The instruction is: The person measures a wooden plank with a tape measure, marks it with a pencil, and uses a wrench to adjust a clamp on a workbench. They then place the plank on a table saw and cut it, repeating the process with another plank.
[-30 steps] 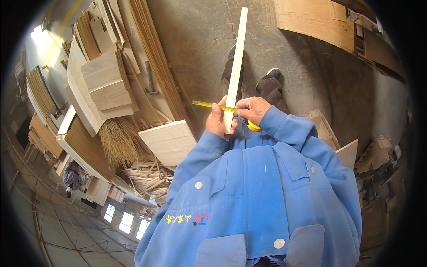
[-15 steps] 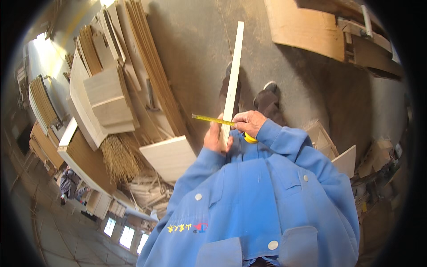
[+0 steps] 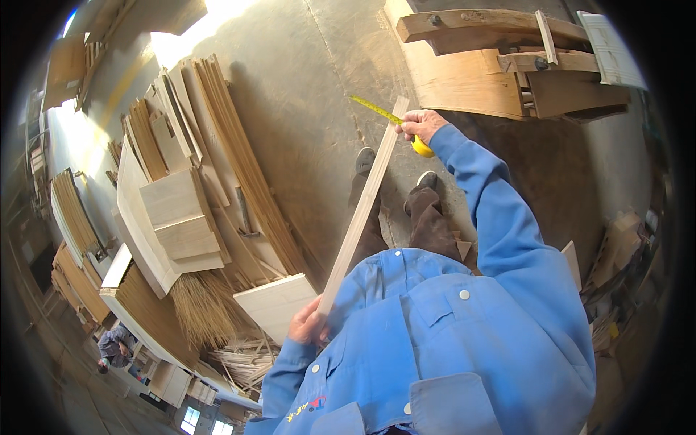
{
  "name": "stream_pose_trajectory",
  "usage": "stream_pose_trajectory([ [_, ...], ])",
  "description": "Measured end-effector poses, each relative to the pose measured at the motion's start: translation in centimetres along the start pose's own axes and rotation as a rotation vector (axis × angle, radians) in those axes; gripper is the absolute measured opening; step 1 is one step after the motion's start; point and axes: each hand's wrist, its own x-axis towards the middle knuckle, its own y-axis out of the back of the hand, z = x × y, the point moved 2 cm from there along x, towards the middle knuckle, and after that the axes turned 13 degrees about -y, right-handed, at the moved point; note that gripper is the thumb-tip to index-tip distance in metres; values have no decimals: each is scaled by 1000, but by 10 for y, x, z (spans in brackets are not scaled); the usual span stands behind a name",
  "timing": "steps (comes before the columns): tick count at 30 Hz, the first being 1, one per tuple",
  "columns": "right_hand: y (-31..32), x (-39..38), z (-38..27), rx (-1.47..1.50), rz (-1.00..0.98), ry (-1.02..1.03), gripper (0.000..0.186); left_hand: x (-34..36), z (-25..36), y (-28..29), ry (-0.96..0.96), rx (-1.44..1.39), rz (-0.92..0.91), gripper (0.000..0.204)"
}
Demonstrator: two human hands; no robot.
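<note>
A long, pale wooden strip (image 3: 362, 206) runs slantwise before me, its near end by my body and its far end up and to the right. My left hand (image 3: 307, 324) is closed round the near end. Out at the far end, my right hand (image 3: 423, 125) grips a tape measure (image 3: 422, 148) with a yellow case. Its yellow blade (image 3: 375, 110) sticks out to the left, crossing the strip close to its far end. Whether the right fingers also touch the strip I cannot tell.
On the left are stacked boards (image 3: 243, 159) with a hammer (image 3: 245, 214) on them, and a straw broom (image 3: 201, 308). A wooden bench (image 3: 464, 80) stands at the upper right. Wood scraps (image 3: 246, 362) lie at lower left. Another person (image 3: 114, 346) is far off left.
My left hand has slid down to the strip's near end, lower left. My right hand has moved up and away with the tape measure to its far end. The strip now slants more.
</note>
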Motion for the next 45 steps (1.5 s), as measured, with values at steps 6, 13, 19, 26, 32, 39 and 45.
stream_pose_trajectory([
  [6,3,-7,-8,24,-26,-146,14,-28,-5,27,99,18,37,66],
  [13,-3,-12,-1,-17,-108,-176,12,-38,-12,38,81,-43,71,64],
  [19,-10,0,8,-30,-118,-123,11,-38,-12,43,88,-68,75,59],
  [26,-13,6,15,24,-142,-86,10,-43,-17,48,90,-98,89,59],
  [32,-16,13,22,-31,-104,-65,10,-42,-21,53,93,-93,73,60],
  [39,-20,13,20,-63,-75,-64,11,-42,-20,53,89,-65,79,60],
  [45,-23,15,18,-78,-70,-69,12,-41,-18,53,80,-72,77,60],
])
